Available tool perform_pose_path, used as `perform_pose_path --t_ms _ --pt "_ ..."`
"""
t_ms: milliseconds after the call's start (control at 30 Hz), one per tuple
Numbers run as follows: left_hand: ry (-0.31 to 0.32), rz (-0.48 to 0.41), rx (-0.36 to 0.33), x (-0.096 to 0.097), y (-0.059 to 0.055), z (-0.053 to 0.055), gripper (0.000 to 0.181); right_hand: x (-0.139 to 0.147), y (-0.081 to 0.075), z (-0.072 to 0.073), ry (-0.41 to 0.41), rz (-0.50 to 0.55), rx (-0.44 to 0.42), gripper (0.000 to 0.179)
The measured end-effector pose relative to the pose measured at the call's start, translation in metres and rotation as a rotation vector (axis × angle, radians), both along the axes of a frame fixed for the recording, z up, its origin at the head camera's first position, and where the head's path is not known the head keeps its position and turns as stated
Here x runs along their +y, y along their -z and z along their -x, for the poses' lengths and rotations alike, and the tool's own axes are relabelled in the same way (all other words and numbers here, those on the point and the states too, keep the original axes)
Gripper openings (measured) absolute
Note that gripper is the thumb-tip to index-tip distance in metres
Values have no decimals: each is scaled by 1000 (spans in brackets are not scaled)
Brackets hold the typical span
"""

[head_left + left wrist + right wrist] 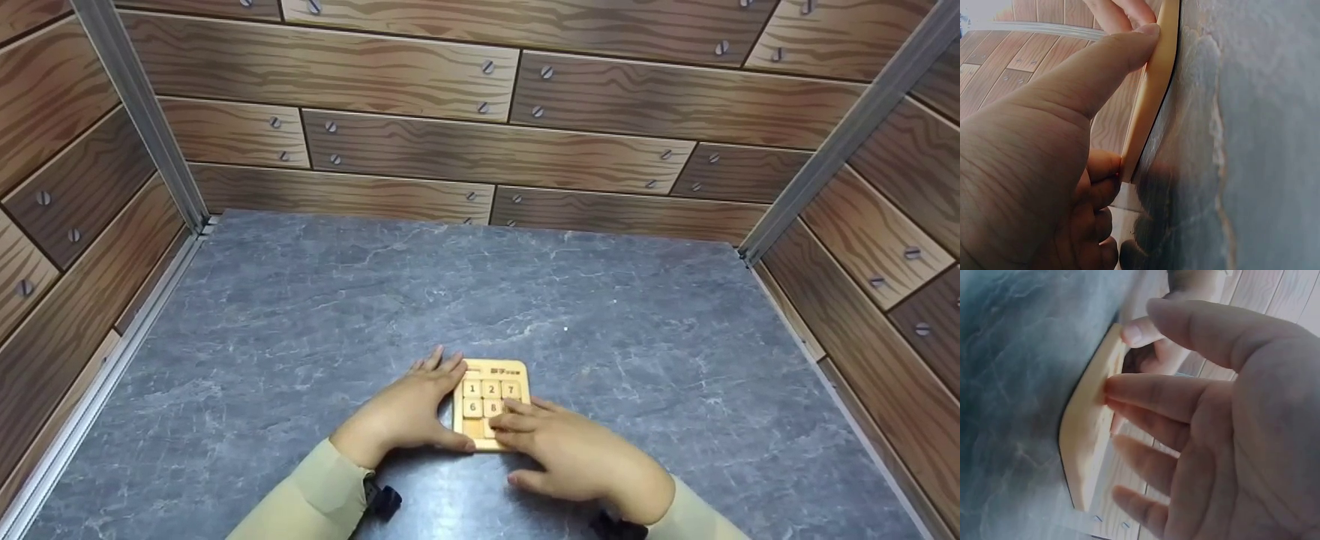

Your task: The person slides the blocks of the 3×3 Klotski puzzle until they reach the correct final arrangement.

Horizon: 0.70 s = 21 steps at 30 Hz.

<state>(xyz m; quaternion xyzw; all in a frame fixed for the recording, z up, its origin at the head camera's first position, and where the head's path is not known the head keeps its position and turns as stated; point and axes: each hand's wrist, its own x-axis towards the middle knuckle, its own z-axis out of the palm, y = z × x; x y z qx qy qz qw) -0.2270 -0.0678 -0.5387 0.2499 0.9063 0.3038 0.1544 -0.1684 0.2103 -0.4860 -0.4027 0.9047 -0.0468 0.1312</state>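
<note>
A wooden sliding number puzzle point(480, 367) lies flat near the front middle of the table. Tiles 1, 2 and 7 form its top row, with 6 and 8 below. The bottom left slot holds no tile, and the lower right tiles are covered by fingers. My left hand point(401, 409) holds the puzzle's left side, thumb at the near corner and fingertips at the far one. In the left wrist view the thumb presses on the frame's edge point(1154, 93). My right hand point(581, 454) touches the lower tiles with extended fingertips, its thumb point(1202, 329) off the puzzle.
The puzzle rests on a blue-grey marbled tabletop point(375, 292). Wood-patterned panels point(420, 146) stand at the back and both sides, with metal rails point(142, 112) at the corners. Dark straps point(384, 501) show at the wrists.
</note>
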Motion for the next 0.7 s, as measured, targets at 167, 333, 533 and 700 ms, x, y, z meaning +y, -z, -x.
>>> perform_pose_path --t_ms 167,333,533,700 --pt "3 6 3 -1 0 0 132 -2 3 1 19 11 34 68" --pt "5 11 14 -1 0 0 131 -6 15 6 17 26 6 83" --pt "8 4 26 0 1 0 131 -6 17 4 -24 21 -8 81" --pt "-2 0 19 0 1 1 133 -4 8 -3 -84 8 -1 75"
